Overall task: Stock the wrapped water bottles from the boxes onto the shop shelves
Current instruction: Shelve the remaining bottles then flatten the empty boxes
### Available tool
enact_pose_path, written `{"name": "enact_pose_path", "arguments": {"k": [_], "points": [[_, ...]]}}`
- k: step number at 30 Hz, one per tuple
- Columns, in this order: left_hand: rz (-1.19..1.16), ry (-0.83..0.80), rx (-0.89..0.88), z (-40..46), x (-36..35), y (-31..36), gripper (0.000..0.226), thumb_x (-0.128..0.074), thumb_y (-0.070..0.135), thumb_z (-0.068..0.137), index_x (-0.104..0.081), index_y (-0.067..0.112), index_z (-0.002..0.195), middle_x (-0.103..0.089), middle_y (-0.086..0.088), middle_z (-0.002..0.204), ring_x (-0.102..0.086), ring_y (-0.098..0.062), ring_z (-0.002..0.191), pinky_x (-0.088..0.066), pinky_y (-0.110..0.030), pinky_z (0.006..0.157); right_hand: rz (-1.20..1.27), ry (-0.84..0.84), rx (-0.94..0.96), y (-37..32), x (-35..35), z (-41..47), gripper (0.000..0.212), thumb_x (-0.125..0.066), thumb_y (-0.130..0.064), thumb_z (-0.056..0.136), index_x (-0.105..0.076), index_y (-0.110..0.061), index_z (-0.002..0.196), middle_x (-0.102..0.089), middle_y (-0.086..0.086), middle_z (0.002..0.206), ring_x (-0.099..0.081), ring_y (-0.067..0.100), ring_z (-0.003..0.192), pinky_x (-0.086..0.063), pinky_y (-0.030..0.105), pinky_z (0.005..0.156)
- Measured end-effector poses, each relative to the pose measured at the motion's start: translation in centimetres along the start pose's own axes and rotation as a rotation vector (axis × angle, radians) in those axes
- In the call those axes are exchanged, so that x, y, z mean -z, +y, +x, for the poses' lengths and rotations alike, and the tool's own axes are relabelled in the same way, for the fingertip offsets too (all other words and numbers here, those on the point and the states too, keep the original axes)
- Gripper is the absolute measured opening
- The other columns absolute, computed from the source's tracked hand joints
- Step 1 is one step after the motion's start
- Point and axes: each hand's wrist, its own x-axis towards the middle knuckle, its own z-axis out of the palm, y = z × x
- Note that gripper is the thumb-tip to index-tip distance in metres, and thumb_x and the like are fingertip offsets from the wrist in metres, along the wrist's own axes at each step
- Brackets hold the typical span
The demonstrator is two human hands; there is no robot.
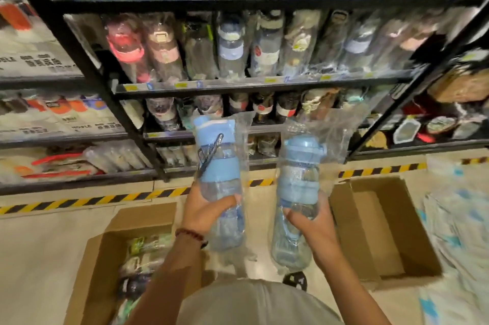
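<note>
fingers point(227, 201) of the left hand point(205, 209) curl round the lower half of a wrapped blue bottle point(218, 165), with the thumb side pressed against its clear plastic sleeve; the grip is closed tight on it. the right hand point(309, 221) grips a second wrapped blue bottle point(297, 187) the same way, its fingers wrapped about the clear lower body and the cap end pointing up. both bottles stand roughly upright, side by side but apart, held in the air in front of the black shelf rack point(264, 83). their tops reach level with the rack's lower rows, where other wrapped bottles point(230, 46) already stand packed in lines. a bead bracelet point(189, 233) sits on the left wrist.

below the rack, on the pale floor, a strip of yellow and black tape point(105, 199) runs along its foot. an open cardboard box point(105, 258) lies in front of the rack to the left, under the left forearm, with more wrapped goods inside. a second open box point(383, 232) lies in front of the rack to the right, beside the right hand; its visible inside shows only cardboard.
</note>
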Motion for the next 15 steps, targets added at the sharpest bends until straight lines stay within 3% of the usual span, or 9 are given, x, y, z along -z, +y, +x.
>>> {"name": "enact_pose_path", "arguments": {"k": [2, 4, 7, 11, 13, 15], "points": [[-0.021, -0.047, 0.000, 0.4, -3.9, 0.6, 0.056, -0.085, 0.000, 0.058, -0.055, 0.029, 0.095, -0.067, 0.004, 0.095, -0.067, -0.004, 0.079, -0.057, -0.024, 0.070, 0.018, 0.045, 0.000, -0.2, 3.6, 0.9, 0.063, -0.078, -0.005, 0.073, -0.047, -0.019, 0.126, -0.063, -0.003, 0.110, -0.063, -0.002, 0.089, -0.052, 0.014, 0.066], [-0.026, -0.085, 0.020, 0.7, -7.9, 1.1, 0.069, -0.087, 0.022, 0.040, -0.057, 0.027, 0.102, -0.069, -0.001, 0.103, -0.067, -0.014, 0.090, -0.056, -0.035, 0.079, 0.041, 0.072, -0.013, -0.3, 7.3, 2.1, 0.061, -0.073, 0.001, 0.077, -0.047, -0.019, 0.128, -0.063, -0.001, 0.111, -0.064, 0.006, 0.095, -0.054, 0.017, 0.068], [-0.034, -0.121, 0.033, 1.2, -13.4, 1.1, 0.083, -0.082, 0.033, 0.030, -0.059, 0.020, 0.109, -0.070, -0.003, 0.101, -0.068, -0.017, 0.090, -0.057, -0.030, 0.070, 0.055, 0.124, -0.025, -0.5, 12.3, 4.2, 0.058, -0.074, -0.004, 0.077, -0.048, -0.024, 0.125, -0.065, -0.001, 0.111, -0.065, 0.013, 0.097, -0.054, 0.020, 0.066], [-0.005, -0.142, 0.056, 1.5, -19.6, 1.2, 0.073, -0.084, 0.025, 0.034, -0.061, 0.018, 0.103, -0.072, 0.000, 0.089, -0.070, -0.014, 0.078, -0.053, -0.025, 0.058, 0.078, 0.193, -0.044, -0.7, 17.8, 6.5, 0.054, -0.075, -0.004, 0.076, -0.048, -0.029, 0.115, -0.063, -0.005, 0.107, -0.063, 0.011, 0.096, -0.050, 0.023, 0.067], [-0.002, -0.169, 0.062, 2.1, -22.2, 1.4, 0.058, -0.081, 0.016, 0.043, -0.061, 0.020, 0.097, -0.073, 0.002, 0.084, -0.070, -0.013, 0.075, -0.053, -0.024, 0.058, 0.099, 0.211, -0.056, -0.6, 19.9, 7.5, 0.053, -0.075, -0.002, 0.076, -0.048, -0.028, 0.114, -0.063, -0.003, 0.107, -0.063, 0.014, 0.096, -0.051, 0.027, 0.069], [0.008, -0.205, 0.056, 2.6, -24.1, 1.7, 0.058, -0.081, 0.015, 0.045, -0.063, 0.016, 0.100, -0.073, -0.001, 0.087, -0.070, -0.016, 0.080, -0.054, -0.024, 0.060, 0.137, 0.210, -0.082, -0.3, 21.6, 8.3, 0.055, -0.074, -0.002, 0.076, -0.048, -0.025, 0.118, -0.064, -0.003, 0.108, -0.064, 0.015, 0.097, -0.053, 0.025, 0.068]]}}
